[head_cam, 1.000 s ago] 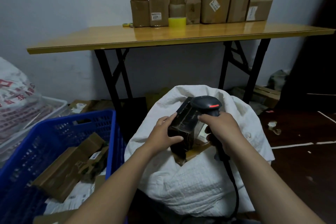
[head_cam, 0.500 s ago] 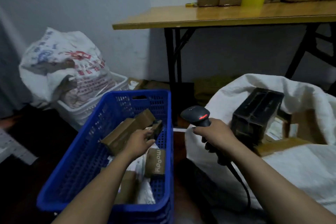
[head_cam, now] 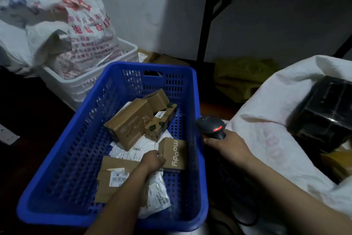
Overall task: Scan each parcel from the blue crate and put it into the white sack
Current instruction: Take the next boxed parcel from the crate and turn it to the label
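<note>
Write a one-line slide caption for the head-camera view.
Left hand grips the moody box in the blue crate; right hand holds the scanner beside the white sack.

"moody" on small brown box (head_cam: 174, 153) in blue crate (head_cam: 62, 160), other labels unreadable

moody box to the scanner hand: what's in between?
The right wall of the blue crate. The moody box lies inside near it; the right hand gripping the scanner is just outside. Shown in the head view.
</note>
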